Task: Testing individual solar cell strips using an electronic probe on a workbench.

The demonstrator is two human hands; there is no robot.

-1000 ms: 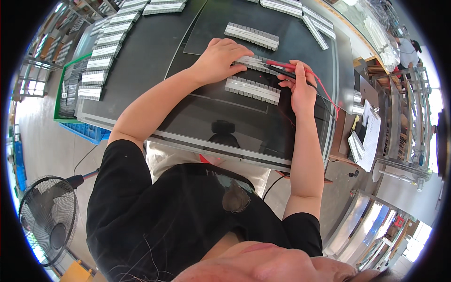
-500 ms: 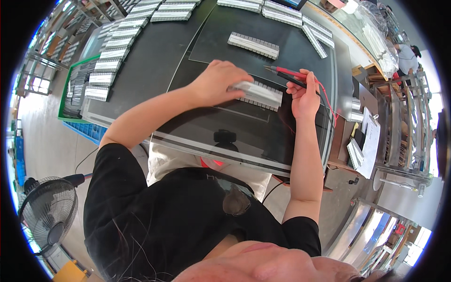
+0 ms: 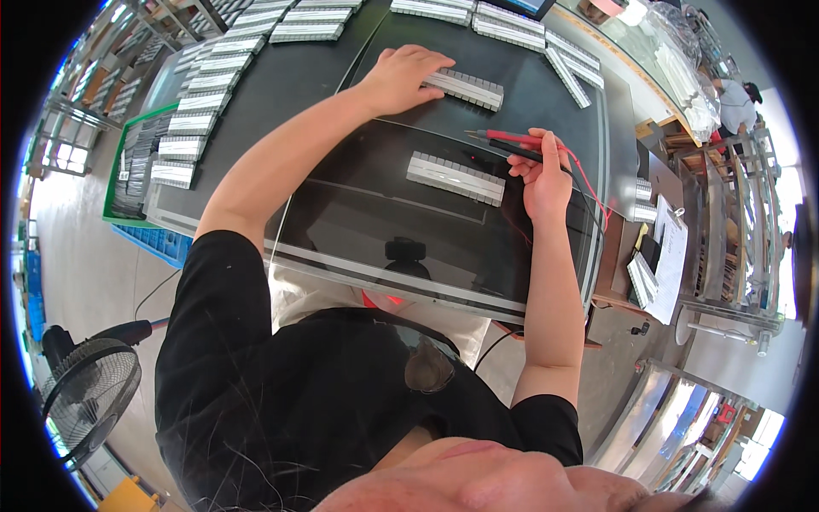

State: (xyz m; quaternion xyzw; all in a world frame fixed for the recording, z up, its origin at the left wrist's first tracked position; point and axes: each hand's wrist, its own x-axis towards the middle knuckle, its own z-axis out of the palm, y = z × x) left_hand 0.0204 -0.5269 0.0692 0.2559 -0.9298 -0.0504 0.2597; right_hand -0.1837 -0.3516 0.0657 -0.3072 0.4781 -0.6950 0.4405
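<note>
My left hand reaches over the dark table, its thumb and fingers closed around the left end of a ridged grey-and-white strip. That end of the strip is hidden under the hand. Closer to me, a second strip of the same kind lies flat, untouched, with a pale smooth band along its middle. To the right of it, my right hand pinches a red test probe and a black test probe side by side. Their tips point left, above the table between the two strips.
Many similar strips line the table's left side and far edge. A green crate of dark flat pieces stands at the left. The red probe lead runs down the right side. A clipboard and a fan flank me.
My left hand has let go of the strip it was moving near me and reached away to the far strip. My right hand, with both probes, has shifted only slightly.
</note>
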